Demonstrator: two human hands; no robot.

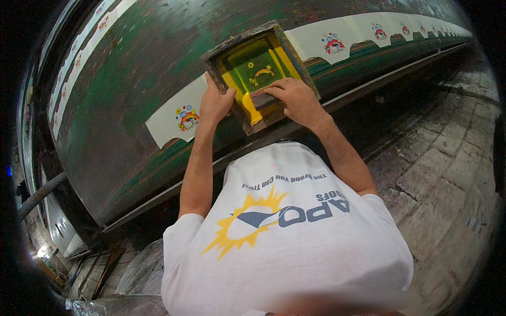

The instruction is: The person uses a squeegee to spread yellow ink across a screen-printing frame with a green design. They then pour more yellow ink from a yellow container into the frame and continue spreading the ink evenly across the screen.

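Note:
A wooden screen-printing frame [240, 37] lies tilted on a strip of white fabric [161, 129], with yellow ink and small cut-out shapes in its green-yellow mesh. My left hand [216, 102] grips the frame's left edge, fingers pressed against it. My right hand [298, 100] is closed on a squeegee [259, 96] inside the frame, near yellow ink pooled at the lower left of the mesh. Colourful printed cartoon motifs [188, 120] show on the fabric left of the frame, and more [333, 45] repeat along the strip to its right.
The long, paint-stained green table [110, 168] carries another printed strip [79, 58] along its far side. A metal rail [400, 73] runs along the near edge. A pipe [42, 192] juts out at the left. Below are a paved floor [437, 158] and plastic sheeting [142, 268].

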